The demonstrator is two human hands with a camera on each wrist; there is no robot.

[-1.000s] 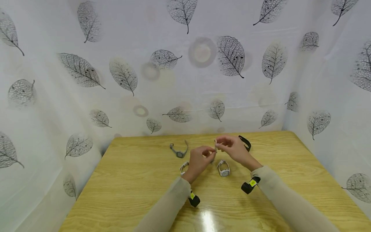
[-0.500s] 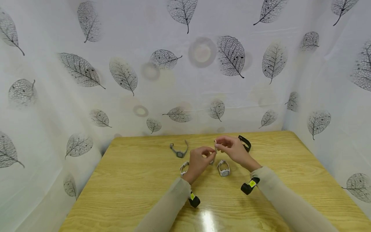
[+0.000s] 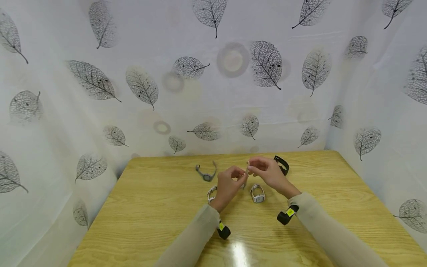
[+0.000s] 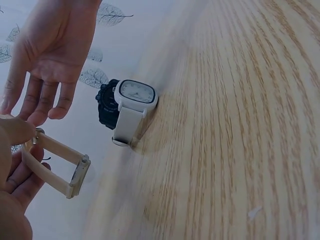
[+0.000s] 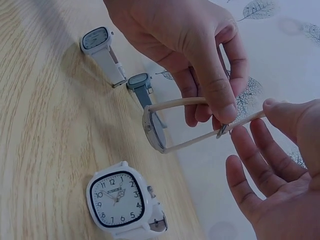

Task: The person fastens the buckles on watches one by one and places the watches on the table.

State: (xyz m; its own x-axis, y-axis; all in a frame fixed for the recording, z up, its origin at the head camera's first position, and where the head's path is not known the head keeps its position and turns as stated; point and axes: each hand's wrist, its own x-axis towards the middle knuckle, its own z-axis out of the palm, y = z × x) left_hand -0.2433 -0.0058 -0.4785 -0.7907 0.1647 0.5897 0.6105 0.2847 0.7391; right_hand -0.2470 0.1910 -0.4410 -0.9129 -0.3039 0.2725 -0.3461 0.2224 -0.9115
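Both hands hold a beige-strapped watch above the table. In the right wrist view, my left hand (image 5: 185, 45) pinches the strap of this watch (image 5: 154, 129) beside the metal buckle (image 5: 222, 131). My right hand (image 5: 285, 175) pinches the strap's free end between thumb and index finger, its other fingers spread. The strap forms a loop, with the case hanging at the far side from the buckle. In the head view, the left hand (image 3: 230, 186) and right hand (image 3: 271, 175) nearly touch, and the held watch is mostly hidden behind the left fingers.
On the wooden table (image 3: 160, 222), a white watch (image 3: 258, 194) stands right of the left hand and another white watch (image 3: 211, 194) is partly behind it. A grey watch (image 3: 207, 177) lies at the back left, a black one (image 3: 282, 165) behind the right hand.
The left hand and the watch have shifted very slightly to the left. Both hands keep their pinch, and the watches on the table have not moved.
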